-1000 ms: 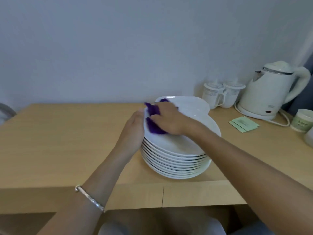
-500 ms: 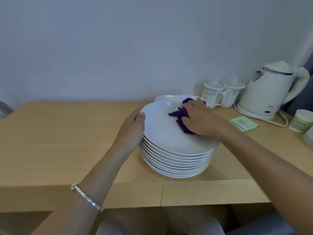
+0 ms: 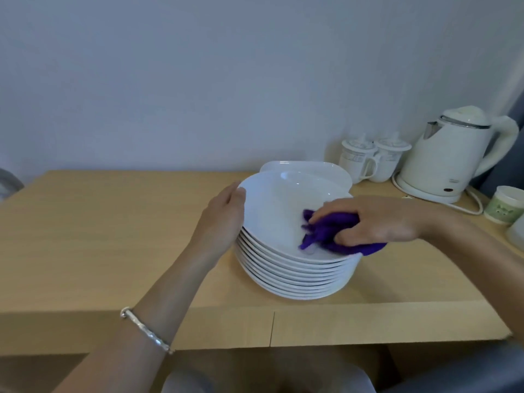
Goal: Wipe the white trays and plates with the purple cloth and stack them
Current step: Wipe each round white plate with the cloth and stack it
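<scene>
Light wooden table (image 3: 113, 236). On it I log: plate stack (image 3: 297, 279) near the front edge, white tray (image 3: 312, 168) just behind; back right, lidded mugs (image 3: 358, 160), kettle (image 3: 448, 157), small cup (image 3: 503, 205).

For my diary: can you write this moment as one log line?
step: wipe top plate | right hand: grips cloth | left hand: holds its rim

Slim silver bangle (image 3: 146, 330) on left wrist; both forearms bare
</scene>
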The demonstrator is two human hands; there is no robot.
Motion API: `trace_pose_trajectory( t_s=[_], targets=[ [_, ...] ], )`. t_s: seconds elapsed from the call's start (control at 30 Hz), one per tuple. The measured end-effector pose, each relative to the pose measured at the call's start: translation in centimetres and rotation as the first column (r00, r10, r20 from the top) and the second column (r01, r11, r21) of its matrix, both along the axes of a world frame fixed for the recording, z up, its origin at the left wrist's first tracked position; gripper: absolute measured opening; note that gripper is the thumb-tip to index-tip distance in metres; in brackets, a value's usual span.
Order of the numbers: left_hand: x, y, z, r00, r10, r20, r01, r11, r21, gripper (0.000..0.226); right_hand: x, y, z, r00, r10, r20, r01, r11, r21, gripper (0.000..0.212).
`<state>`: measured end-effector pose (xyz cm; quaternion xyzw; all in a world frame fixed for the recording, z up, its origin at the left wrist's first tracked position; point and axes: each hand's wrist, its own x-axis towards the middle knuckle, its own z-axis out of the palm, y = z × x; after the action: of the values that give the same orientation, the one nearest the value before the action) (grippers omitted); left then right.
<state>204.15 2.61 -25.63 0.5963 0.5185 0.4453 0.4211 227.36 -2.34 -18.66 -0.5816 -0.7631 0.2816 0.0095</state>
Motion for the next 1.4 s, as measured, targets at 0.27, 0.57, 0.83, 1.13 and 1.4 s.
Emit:
trace_pose_trajectory(
  t_s=[0.27,0.57,0.83,1.13,1.4],
  targets=[
    [-0.1,-0.7,1.1,0.996,-0.077,-0.051,0.076,0.997,-0.024,0.036,-6.3,5.8,-4.3,0.994,-0.073,-0.087,0.105,0.890,0.444,0.020],
    [0.1,0.2,2.6,0.972,0.008,-0.235,0.007,0.998,0.063,0.029,-3.8,-0.5,-1.2,0.916,-0.042,-0.400,0.200,0.909,0.364,0.039],
    [1.0,1.7,7.6,0.899,0.097,-0.427,0.064,0.935,0.347,0.048,-0.5,-2.3,0.1,0.842,-0.123,-0.525,0.335,0.883,0.330,0.038],
    [1.5,1.4,10.8,0.964,0.004,-0.268,0.158,0.798,0.582,0.044,-1.1,-3.6,1.4,0.818,-0.077,-0.571,0.321,0.884,0.341,0.039],
    [-0.9,1.1,13.4,0.912,-0.331,-0.241,0.408,0.780,0.475,0.050,-4.7,-4.5,-0.9,0.954,0.099,-0.282,0.065,0.853,0.518,0.036]
  ],
)
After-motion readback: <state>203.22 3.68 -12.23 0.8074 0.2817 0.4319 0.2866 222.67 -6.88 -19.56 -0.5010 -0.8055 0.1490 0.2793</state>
